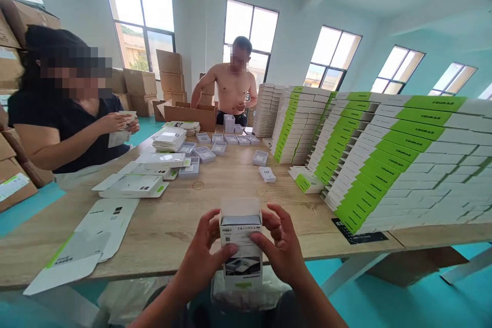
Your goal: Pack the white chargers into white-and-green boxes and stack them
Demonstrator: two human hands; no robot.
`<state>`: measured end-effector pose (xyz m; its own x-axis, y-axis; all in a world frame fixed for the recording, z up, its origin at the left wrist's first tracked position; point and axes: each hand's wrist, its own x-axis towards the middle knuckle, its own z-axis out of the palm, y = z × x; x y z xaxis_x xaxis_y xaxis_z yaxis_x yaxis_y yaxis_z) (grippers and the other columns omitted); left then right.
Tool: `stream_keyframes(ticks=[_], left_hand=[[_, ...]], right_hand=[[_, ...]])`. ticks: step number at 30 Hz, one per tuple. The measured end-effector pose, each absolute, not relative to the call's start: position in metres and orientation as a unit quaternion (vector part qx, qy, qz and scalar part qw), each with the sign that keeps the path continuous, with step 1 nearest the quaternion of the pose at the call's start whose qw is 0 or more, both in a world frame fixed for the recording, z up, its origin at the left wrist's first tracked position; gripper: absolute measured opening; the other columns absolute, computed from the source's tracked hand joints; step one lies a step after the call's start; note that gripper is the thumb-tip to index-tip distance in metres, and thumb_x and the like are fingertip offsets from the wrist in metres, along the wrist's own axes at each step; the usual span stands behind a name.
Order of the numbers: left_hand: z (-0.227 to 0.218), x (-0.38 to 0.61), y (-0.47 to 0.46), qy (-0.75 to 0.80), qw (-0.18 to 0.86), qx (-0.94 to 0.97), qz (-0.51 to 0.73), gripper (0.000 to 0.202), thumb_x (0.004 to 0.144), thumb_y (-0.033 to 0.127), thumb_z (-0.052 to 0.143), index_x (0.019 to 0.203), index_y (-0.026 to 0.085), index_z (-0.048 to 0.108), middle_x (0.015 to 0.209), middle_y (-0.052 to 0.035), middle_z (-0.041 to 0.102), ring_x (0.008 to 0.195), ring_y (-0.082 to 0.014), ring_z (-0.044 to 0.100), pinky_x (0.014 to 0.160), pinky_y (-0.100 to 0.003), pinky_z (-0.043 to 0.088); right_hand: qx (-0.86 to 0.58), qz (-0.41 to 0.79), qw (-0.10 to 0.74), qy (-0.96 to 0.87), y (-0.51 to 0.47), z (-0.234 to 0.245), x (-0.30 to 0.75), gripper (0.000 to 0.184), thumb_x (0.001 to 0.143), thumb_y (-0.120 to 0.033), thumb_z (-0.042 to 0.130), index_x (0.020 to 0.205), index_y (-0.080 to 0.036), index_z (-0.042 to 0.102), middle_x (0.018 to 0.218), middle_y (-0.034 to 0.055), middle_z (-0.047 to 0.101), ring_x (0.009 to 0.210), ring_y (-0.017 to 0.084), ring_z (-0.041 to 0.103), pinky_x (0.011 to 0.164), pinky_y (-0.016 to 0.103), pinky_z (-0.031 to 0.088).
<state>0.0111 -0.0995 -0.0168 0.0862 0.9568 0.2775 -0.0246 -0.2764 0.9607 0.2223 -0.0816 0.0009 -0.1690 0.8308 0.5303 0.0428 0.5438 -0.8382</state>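
Observation:
Upright at the table's front edge is a white and green product box (242,246), its top flap raised and something pale sitting inside the opening. My left hand (205,251) grips its left side, thumb on the printed face. On the other side my right hand (282,246) holds it with the thumb pressed near the top; its index finger sticks up. Beyond the box lies a small white card-like packet (267,174). To the left, flattened box blanks (96,225) overlap the table edge, near a folded white box (132,184).
Tall stacks of green and white boxes (400,154) fill the table's right side. Clear plastic trays (203,154) and a brown carton (192,115) stand farther back. One person (69,107) at left holds a box; another person (235,87) stands behind the table.

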Motion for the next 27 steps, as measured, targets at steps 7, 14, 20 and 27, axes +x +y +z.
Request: stream_keyframes(ticks=[7,14,20,27], left_hand=[[-0.020,-0.010,-0.099,0.402,0.210,0.723,0.522,0.036,0.092,0.031,0.068,0.127,0.030,0.064,0.129,-0.0083,0.066,0.111,-0.0232,0.070,0.091,-0.034,0.061],[0.017,-0.022,-0.105,0.384,0.095,0.814,0.426,0.024,0.098,0.016,0.055,0.118,0.027,0.063,0.129,-0.0100,0.066,0.115,-0.0210,0.066,0.091,-0.028,0.057],[0.026,-0.015,-0.117,0.365,0.072,0.813,0.447,0.020,0.096,0.016,0.058,0.112,0.026,0.063,0.127,-0.0102,0.069,0.117,-0.0220,0.067,0.096,-0.033,0.055],[0.050,0.002,-0.123,0.522,0.257,0.678,0.450,0.020,0.094,0.037,0.063,0.107,0.025,0.069,0.120,-0.0053,0.073,0.092,-0.0186,0.073,0.078,-0.029,0.061]], right_hand=[[-0.302,0.211,0.514,-0.775,-0.071,-0.013,0.237,0.021,0.094,-0.029,0.067,0.114,-0.026,0.070,0.123,0.0104,0.070,0.116,0.024,0.067,0.094,0.038,0.059],[-0.227,0.125,0.483,-0.836,-0.076,0.023,0.242,0.029,0.094,-0.010,0.060,0.118,-0.027,0.062,0.127,0.0097,0.063,0.113,0.021,0.063,0.094,0.039,0.057],[-0.248,0.136,0.422,-0.862,-0.084,0.043,0.240,0.012,0.093,-0.021,0.067,0.103,-0.024,0.063,0.119,0.0091,0.068,0.112,0.023,0.063,0.093,0.039,0.054],[-0.387,0.302,0.413,-0.767,-0.089,0.060,0.224,0.007,0.091,-0.031,0.070,0.093,-0.025,0.070,0.108,0.0035,0.077,0.086,0.017,0.069,0.079,0.029,0.055]])
